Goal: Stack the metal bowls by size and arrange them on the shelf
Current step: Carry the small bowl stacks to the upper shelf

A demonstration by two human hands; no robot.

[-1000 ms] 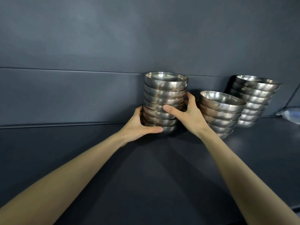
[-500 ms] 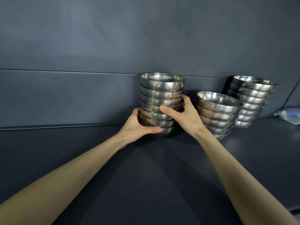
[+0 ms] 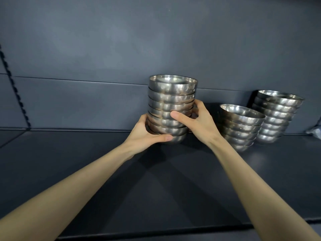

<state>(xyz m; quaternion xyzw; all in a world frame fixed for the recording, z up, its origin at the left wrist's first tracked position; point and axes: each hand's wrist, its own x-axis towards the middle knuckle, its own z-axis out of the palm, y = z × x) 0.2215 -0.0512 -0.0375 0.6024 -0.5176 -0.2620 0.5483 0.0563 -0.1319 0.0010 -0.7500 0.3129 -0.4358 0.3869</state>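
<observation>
A tall stack of several nested metal bowls [image 3: 171,100] stands at the back of the dark shelf [image 3: 104,171]. My left hand [image 3: 147,134] clasps its lowest bowls from the left, thumb across the front. Gripping the middle bowls from the right is my right hand [image 3: 196,122], its thumb on the front. Two more stacks stand to the right: a shorter bowl stack [image 3: 240,126] and, behind it by the wall, a taller bowl stack [image 3: 276,115].
The dark back wall [image 3: 156,40] rises right behind the stacks. A slotted upright rail [image 3: 14,91] runs down the far left. Something pale and crumpled [image 3: 315,131] lies at the right edge. The shelf's front lip [image 3: 156,236] runs along the bottom.
The held stack has shifted a little to the left, away from the shorter stack, with both hands still on it. The gap to the right of it has widened.
</observation>
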